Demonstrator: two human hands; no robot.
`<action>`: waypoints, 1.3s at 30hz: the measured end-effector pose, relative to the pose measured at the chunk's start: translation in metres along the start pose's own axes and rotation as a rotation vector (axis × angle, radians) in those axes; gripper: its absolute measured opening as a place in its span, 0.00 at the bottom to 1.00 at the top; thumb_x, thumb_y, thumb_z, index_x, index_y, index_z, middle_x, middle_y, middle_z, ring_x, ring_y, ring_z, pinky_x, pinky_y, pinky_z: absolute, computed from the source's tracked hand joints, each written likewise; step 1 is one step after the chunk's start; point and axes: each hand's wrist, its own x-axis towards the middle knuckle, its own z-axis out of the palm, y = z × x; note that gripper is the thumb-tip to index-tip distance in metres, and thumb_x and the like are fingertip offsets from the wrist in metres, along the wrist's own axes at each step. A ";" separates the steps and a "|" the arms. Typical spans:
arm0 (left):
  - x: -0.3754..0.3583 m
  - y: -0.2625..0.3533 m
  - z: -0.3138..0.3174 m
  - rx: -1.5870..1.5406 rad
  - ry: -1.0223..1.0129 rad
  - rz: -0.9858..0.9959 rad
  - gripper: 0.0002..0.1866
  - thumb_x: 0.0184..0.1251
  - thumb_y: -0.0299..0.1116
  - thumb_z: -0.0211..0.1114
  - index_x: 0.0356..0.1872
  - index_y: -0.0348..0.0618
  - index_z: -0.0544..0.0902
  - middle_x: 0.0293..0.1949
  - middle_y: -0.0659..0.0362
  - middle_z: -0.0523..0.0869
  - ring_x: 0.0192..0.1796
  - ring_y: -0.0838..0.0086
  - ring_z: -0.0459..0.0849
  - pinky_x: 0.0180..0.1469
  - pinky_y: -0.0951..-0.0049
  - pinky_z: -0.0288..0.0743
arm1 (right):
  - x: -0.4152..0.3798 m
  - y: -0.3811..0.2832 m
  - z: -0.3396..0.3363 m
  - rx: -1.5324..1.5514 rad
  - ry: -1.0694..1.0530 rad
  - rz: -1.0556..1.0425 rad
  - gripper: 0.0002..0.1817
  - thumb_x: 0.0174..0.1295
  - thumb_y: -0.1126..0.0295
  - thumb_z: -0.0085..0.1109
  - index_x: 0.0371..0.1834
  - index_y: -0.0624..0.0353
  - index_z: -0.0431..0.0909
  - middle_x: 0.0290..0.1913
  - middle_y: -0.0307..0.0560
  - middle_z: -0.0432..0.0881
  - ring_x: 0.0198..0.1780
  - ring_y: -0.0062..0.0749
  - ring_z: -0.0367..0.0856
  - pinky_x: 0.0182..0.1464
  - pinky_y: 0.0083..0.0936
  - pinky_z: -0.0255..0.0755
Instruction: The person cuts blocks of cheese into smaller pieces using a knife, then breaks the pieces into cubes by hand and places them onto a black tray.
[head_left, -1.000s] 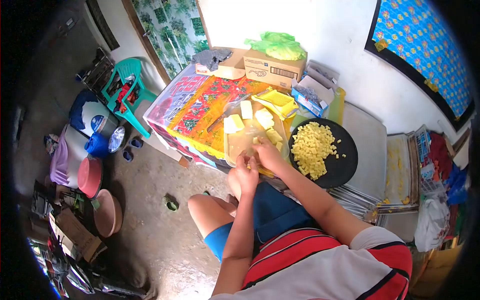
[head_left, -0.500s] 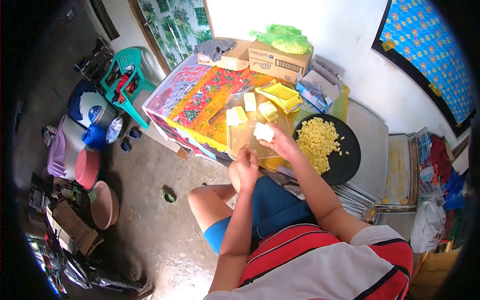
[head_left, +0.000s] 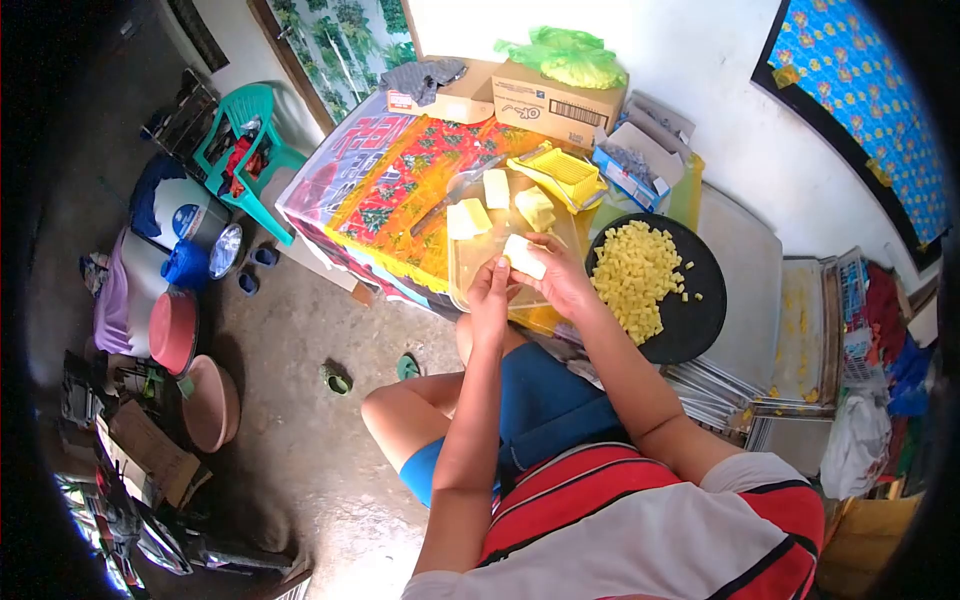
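A pale yellow block (head_left: 525,257) is held above the clear tray (head_left: 470,290). My right hand (head_left: 562,278) grips it from the right, and the fingertips of my left hand (head_left: 492,290) close on its left end. Three other pale pieces lie on the tray: a left block (head_left: 468,219), an upright-looking block (head_left: 496,189) and a rounder chunk (head_left: 535,208). Behind them sits a yellow slotted tool (head_left: 565,177). To the right, a black round pan (head_left: 700,318) holds many small yellow cubes (head_left: 632,275).
Cardboard boxes (head_left: 550,100) stand at the back of the table, with a green plastic bag (head_left: 570,57) on top. Stacked metal trays (head_left: 740,270) are on the right. A green chair (head_left: 250,150), basins (head_left: 208,400) and slippers (head_left: 337,378) are on the left.
My left hand has risen to the block and now touches it. My right hand has shifted slightly, keeping hold of the block. The whole view has moved a little.
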 end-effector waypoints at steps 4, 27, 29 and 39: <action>0.002 -0.002 0.002 -0.048 -0.015 0.005 0.13 0.72 0.39 0.58 0.42 0.39 0.81 0.33 0.63 0.83 0.36 0.80 0.80 0.41 0.78 0.76 | -0.001 0.002 -0.004 0.041 0.010 0.018 0.12 0.67 0.70 0.55 0.51 0.58 0.72 0.53 0.50 0.77 0.54 0.38 0.78 0.53 0.40 0.78; 0.009 0.004 -0.017 -0.166 -0.124 -0.046 0.11 0.66 0.26 0.64 0.47 0.33 0.82 0.36 0.59 0.86 0.31 0.81 0.81 0.37 0.82 0.78 | -0.007 0.001 0.002 -0.220 0.030 0.057 0.17 0.63 0.66 0.61 0.52 0.61 0.75 0.44 0.42 0.81 0.43 0.24 0.81 0.38 0.22 0.80; 0.009 0.005 -0.017 -0.164 -0.110 -0.058 0.11 0.66 0.26 0.64 0.47 0.33 0.82 0.36 0.58 0.86 0.31 0.81 0.81 0.37 0.82 0.79 | -0.006 0.002 0.001 -0.203 0.032 0.067 0.16 0.63 0.66 0.61 0.52 0.60 0.75 0.43 0.42 0.81 0.42 0.24 0.81 0.38 0.22 0.80; 0.006 0.009 -0.029 -0.400 -0.090 -0.118 0.14 0.68 0.24 0.57 0.53 0.32 0.77 0.38 0.53 0.85 0.36 0.69 0.86 0.42 0.71 0.83 | 0.025 0.017 -0.028 -0.790 0.126 -0.273 0.18 0.60 0.65 0.63 0.51 0.60 0.74 0.48 0.45 0.81 0.44 0.30 0.82 0.41 0.25 0.76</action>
